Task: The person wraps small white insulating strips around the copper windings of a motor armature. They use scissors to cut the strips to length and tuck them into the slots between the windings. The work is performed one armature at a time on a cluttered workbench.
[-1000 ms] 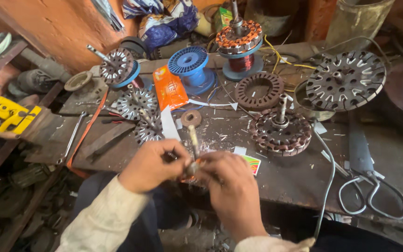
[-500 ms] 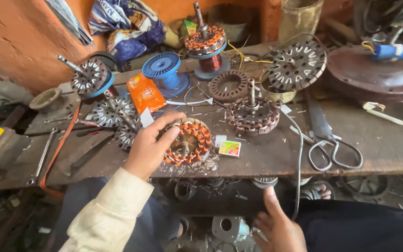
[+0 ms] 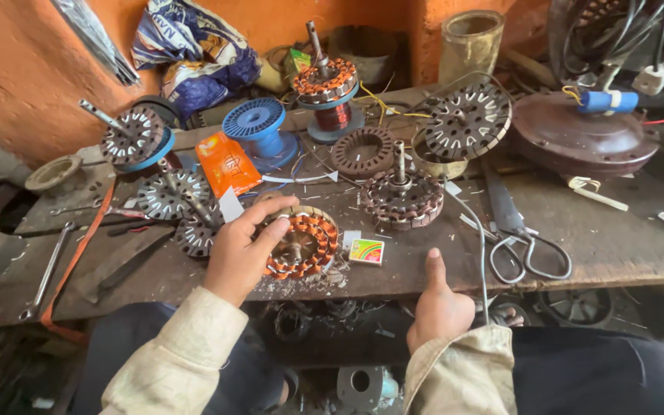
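— Where is the copper-wound stator (image 3: 303, 246) sitting?

— Flat on the wooden workbench (image 3: 616, 230), close to its front edge and a little left of the middle, with scraps and dust around it. The left hand (image 3: 241, 250) lies over its left side, fingers (image 3: 270, 211) spread apart and curved across the top of the windings, thumb along the near side. It rests on the stator rather than clamps it.

— And the right hand (image 3: 439, 307)?

— Empty, below the front edge of the workbench. The thumb points up against the edge; the other fingers are turned away from the camera, so I cannot tell whether they are curled or loose.

— How would that stator handle?

— Heavy for its size, I'd judge: a stack of steel laminations wrapped in copper. Stiff in the core, but the thin enamelled wire looks easy to nick or pull loose. Better to grip the outer rim than the coils.

— What lies near it?

— A small matchbox (image 3: 367, 250) just to its right, an orange packet (image 3: 227, 164) behind it towards the back left, a bare dark stator on its shaft (image 3: 401, 198) behind and to the right, and scissors (image 3: 528, 246) further right near the front edge. A blue wire spool (image 3: 259, 127) stands towards the back edge.
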